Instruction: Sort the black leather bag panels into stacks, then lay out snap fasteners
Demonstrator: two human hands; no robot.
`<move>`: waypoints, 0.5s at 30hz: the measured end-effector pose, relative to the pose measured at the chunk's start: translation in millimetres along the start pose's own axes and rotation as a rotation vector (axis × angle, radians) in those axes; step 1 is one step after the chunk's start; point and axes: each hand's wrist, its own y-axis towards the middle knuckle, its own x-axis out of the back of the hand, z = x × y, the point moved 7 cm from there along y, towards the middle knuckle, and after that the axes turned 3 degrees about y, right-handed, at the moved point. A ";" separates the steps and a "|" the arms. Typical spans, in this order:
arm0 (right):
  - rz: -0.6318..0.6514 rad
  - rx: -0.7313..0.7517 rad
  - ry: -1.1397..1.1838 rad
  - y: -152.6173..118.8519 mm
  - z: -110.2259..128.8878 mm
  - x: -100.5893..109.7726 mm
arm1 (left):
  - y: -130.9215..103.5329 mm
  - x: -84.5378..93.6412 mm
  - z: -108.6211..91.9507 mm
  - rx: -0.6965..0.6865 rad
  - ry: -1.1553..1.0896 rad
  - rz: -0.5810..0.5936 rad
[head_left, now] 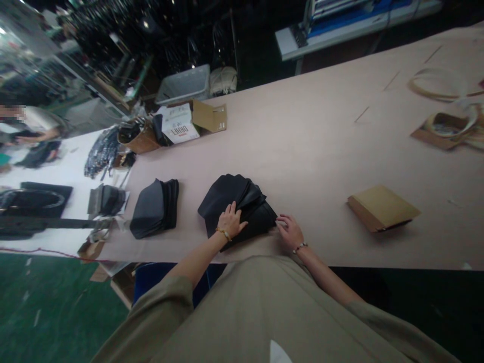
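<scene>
Several flat black pieces (227, 194), leather-like, lie fanned out in an overlapping pile in front of me. My left hand (231, 222) rests on top of the pile, palm down, with its fingers spread. At the pile's right-hand corner is my right hand (290, 233), its fingers stretched out towards the edge of the pieces. The fingertips touch or nearly touch that corner; which of the two I cannot tell. To the left lies a neat stack of similar black pieces (153, 209).
A brown cardboard-like stack (383, 207) lies to the right on the pale table (302, 136). An opened carton (181, 123) and a filled brown box (139, 138) stand at the back left. Tape rolls (446, 123) lie far right. Another person (38, 123) sits far left.
</scene>
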 end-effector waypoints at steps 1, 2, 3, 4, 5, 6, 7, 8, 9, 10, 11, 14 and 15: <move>-0.013 0.036 -0.033 -4.9 4.4 1.1 | 0.5 -0.2 -3.1 0.010 0.009 0.006; -0.023 0.076 -0.069 -9.3 9.3 1.8 | 1.8 0.0 -4.3 0.017 0.013 0.015; -0.030 0.117 -0.106 -12.9 14.5 1.8 | 3.9 0.5 -3.2 0.019 0.011 0.030; -0.027 0.158 -0.144 -15.8 19.7 0.7 | 6.9 1.6 0.9 0.016 0.003 0.052; -0.014 0.199 -0.180 -17.7 24.6 -1.4 | 10.6 3.7 8.2 0.011 -0.012 0.079; 0.006 0.237 -0.217 -18.8 28.8 -4.2 | 14.8 7.0 18.6 0.001 -0.036 0.108; 0.028 0.272 -0.254 -19.0 32.2 -7.5 | 19.5 12.0 31.6 -0.015 -0.070 0.133; 0.050 0.304 -0.291 -18.5 34.8 -10.8 | 24.3 19.2 46.9 -0.034 -0.111 0.149; 0.071 0.333 -0.324 -17.2 36.9 -14.0 | 29.0 28.4 63.9 -0.048 -0.152 0.149; 0.093 0.360 -0.353 -15.4 38.5 -17.2 | 33.4 39.3 81.6 -0.053 -0.188 0.132; 0.115 0.383 -0.376 -12.8 40.0 -20.0 | 37.1 50.8 99.1 -0.044 -0.207 0.101; 0.180 0.423 -0.405 0.0 46.7 -27.0 | 41.0 74.2 128.5 -0.022 -0.125 0.031; 0.197 0.425 -0.407 6.6 50.4 -29.1 | 39.5 74.9 126.0 -0.044 -0.066 0.032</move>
